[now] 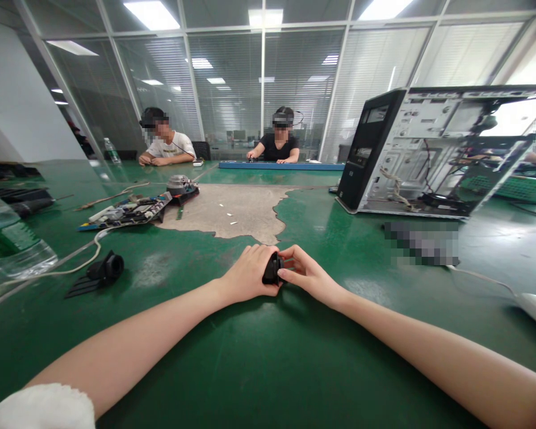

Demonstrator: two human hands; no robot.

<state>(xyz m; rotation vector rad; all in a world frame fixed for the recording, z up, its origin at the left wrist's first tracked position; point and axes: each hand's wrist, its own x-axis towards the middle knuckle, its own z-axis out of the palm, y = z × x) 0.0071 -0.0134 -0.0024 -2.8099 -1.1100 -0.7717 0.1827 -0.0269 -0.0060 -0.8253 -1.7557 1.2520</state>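
Observation:
A small black part (271, 271), perhaps plastic, is held between my two hands over the green table (250, 363). My left hand (249, 274) wraps round it from the left, fingers closed over its top and far side. From the right, my right hand (307, 273) grips its edge between thumb and fingertips. My palms and fingers hide much of the part, so its exact kind does not show. Left of my hands lies another black plastic piece (102, 271) with a round opening and flat slats.
A circuit board (131, 211) and a metal-topped fan part (182, 186) lie at the left, near a water bottle (13, 238). An open computer case (370, 155) stands at the right. A blurred object (422, 243) with a cable lies before it. Two people sit across the table.

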